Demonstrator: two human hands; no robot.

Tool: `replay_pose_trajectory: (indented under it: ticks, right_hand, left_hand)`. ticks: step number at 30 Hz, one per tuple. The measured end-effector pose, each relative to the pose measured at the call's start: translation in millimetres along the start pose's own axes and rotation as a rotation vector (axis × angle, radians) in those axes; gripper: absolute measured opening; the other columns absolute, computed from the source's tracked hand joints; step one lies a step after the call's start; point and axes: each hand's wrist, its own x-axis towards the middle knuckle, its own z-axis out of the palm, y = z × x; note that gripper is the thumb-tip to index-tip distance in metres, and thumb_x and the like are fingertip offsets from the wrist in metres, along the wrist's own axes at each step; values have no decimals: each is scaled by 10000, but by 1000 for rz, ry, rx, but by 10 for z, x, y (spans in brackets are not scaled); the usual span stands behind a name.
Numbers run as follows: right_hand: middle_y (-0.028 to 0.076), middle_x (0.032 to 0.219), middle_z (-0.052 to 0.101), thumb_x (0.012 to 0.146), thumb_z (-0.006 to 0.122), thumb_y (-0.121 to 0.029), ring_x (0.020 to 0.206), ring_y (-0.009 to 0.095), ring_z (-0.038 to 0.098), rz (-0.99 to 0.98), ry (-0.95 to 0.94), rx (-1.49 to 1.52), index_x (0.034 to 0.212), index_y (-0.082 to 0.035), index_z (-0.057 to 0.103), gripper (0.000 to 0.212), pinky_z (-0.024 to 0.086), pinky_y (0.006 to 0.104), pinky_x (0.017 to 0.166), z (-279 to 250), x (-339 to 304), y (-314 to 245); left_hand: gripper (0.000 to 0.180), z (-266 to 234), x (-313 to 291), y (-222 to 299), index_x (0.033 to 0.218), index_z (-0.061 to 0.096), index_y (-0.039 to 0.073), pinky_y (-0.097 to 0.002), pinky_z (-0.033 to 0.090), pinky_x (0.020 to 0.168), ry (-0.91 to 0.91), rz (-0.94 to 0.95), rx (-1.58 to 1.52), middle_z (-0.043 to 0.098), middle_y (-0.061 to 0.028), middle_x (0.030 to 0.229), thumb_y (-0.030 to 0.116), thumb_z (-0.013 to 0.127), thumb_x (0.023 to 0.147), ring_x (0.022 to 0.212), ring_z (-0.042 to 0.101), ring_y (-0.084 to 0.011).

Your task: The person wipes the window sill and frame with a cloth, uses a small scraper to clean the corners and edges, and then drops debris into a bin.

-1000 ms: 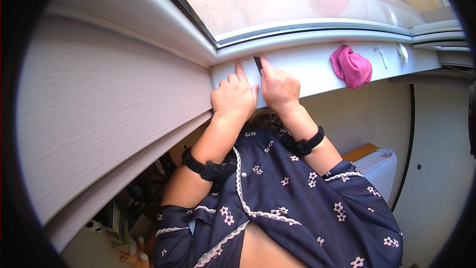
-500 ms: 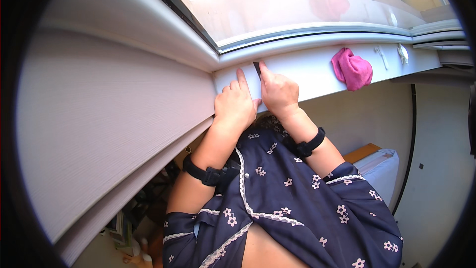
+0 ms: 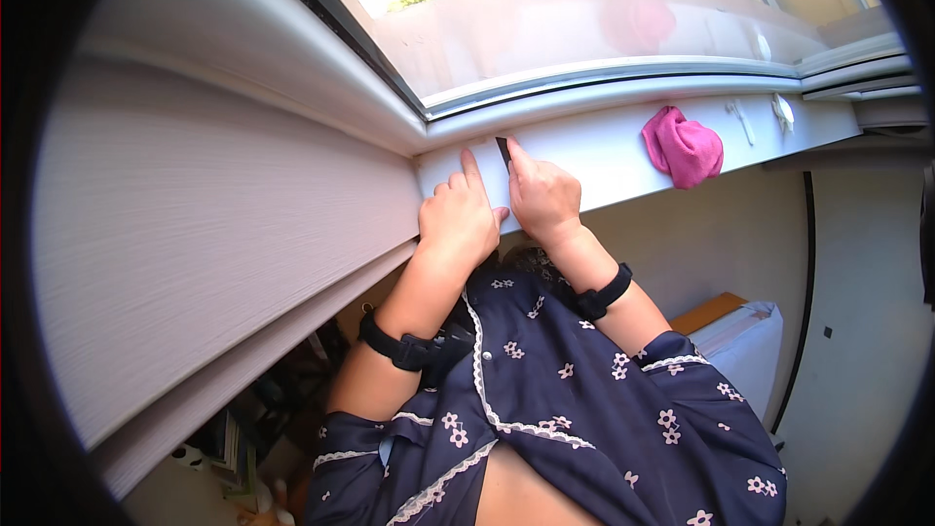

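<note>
Black strip pokes from the right grip.

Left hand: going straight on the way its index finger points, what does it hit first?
Probably the window frame along the back of the sill; only bare sill seems to lie ahead of the left hand, though depth is unclear.

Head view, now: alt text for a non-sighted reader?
A bare right hand has its index finger along a narrow black strip at a smooth white windowsill; the bare left hand is beside it, index finger extended. A crumpled pink cloth lies farther right.
</note>
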Motion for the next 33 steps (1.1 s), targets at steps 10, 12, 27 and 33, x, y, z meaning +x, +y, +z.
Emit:
replay_pose_trajectory:
  ticks: [10,12,27,33]
  right_hand:
    - [94,571,582,742,577,-78,516,256,581,-76,-27,-18,1088,-88,633,351,455,367,482,7,41,-31]
    - [94,569,580,750,574,-86,516,256,579,-40,15,27,1089,-92,634,345,454,365,482,1,31,-23]
    - [106,603,595,773,576,-94,534,269,586,-13,4,36,1090,-86,631,322,461,360,493,0,43,-22]
    - [136,669,618,839,558,-92,562,281,604,66,166,256,1129,-61,608,296,478,352,528,-23,-6,2]
  left_hand:
    - [847,-5,2,-11,1337,274,-110,-408,509,707,-7,11,-10,577,-206,960,392,647,765,835,598,-324]
    - [848,-4,7,-19,1339,268,-115,-408,508,713,-5,0,-2,575,-210,963,394,641,771,840,596,-327]
    - [835,6,12,-7,1345,286,-90,-400,514,661,69,6,19,582,-192,920,381,649,758,747,612,-316]
    - [668,-14,83,66,1384,354,168,-421,502,564,87,-6,90,582,-154,850,367,598,794,636,623,-302]
